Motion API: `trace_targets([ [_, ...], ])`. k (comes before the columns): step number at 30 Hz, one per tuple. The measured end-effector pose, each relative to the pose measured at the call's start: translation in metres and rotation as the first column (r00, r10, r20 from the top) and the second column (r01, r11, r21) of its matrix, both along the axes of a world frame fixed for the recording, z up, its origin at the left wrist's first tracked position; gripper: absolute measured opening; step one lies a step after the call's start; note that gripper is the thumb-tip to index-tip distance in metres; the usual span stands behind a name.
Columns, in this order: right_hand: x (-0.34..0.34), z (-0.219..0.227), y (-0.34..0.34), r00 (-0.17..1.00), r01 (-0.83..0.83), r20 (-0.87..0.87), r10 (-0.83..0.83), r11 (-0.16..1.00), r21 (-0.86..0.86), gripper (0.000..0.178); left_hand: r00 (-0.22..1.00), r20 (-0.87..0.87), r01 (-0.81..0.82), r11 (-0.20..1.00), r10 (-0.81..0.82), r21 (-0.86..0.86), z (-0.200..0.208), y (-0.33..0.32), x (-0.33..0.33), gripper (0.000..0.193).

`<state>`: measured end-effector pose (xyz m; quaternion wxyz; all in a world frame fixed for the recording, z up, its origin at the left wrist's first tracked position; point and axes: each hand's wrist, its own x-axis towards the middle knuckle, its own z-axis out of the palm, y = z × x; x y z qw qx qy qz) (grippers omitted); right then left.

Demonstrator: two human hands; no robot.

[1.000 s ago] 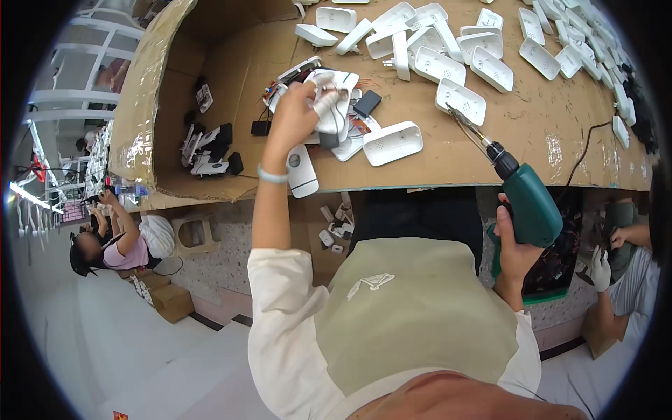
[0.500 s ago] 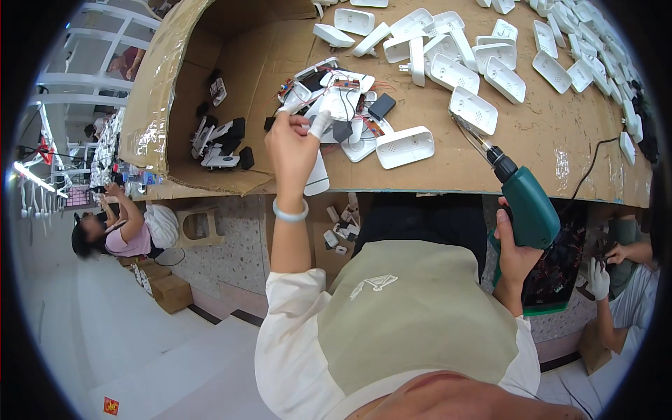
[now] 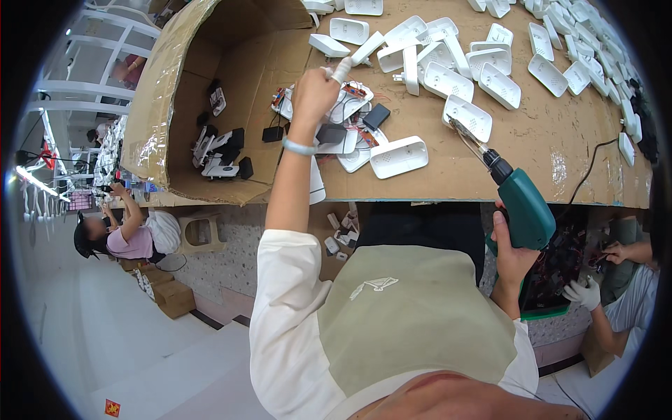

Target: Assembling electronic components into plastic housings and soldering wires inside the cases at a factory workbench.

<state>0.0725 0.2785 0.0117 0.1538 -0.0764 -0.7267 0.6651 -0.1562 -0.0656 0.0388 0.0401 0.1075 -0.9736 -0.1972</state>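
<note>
My left hand (image 3: 316, 94) reaches over a pile of wired parts (image 3: 357, 105) with white covers, black blocks and small circuit boards. White coverings sit on some fingertips. Its outstretched index finger is at the near end of a narrow white plastic housing (image 3: 369, 47); whether it touches cannot be told. My right hand (image 3: 514, 255) is wrapped round the grip of a dark green electric screwdriver (image 3: 526, 210), whose bit points up and left. The bit's tip overlaps an open white housing (image 3: 467, 117). Another open white housing (image 3: 399, 158) lies beside the pile.
Many white housings (image 3: 504, 87) cover the cardboard-topped table (image 3: 490, 168) toward the back and right. A large carton (image 3: 150, 126) lies on its side at left, with black-and-white parts inside. A co-worker's gloved hand (image 3: 584, 292) is at lower right; another person (image 3: 129, 234) sits far left.
My left hand has moved up and away from the wired parts to the white housings. My right hand still holds the electric screwdriver in nearly the same place. The co-worker's gloved hand has moved left and down.
</note>
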Motion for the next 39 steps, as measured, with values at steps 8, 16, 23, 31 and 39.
trace_targets([
  [8, 0.002, 0.004, 0.002, 0.999, -0.021, 0.035, 0.023, 0.999, -0.049, 0.033, 0.974, -0.222, 0.2, 0.656, -0.05, 0.728, -0.01, 0.01, 0.017, 0.021],
  [16, 0.018, -0.009, 0.015, 0.99, -0.137, 0.046, 0.133, 0.984, 0.114, 0.034, 0.83, -0.401, 0.293, 0.31, 0.387, 0.905, -0.015, -0.008, 0.147, 0.021],
  [23, 0.019, -0.008, 0.006, 0.974, -0.209, 0.113, 0.196, 0.97, 0.122, 0.02, 0.759, -0.651, 0.218, 0.941, 0.003, 0.258, -0.039, 0.061, 0.187, 0.02],
  [31, 0.017, -0.014, -0.002, 0.96, -0.256, -0.034, 0.279, 0.918, 0.302, 0.02, 0.825, -0.483, 0.235, 0.955, -0.294, -0.181, -0.06, 0.105, 0.171, 0.019],
  [39, 0.008, -0.022, -0.008, 0.97, -0.213, -0.04, 0.24, 0.919, 0.331, 0.021, 0.882, -0.427, 0.158, 0.979, -0.199, -0.131, -0.058, 0.119, 0.166, 0.013],
])
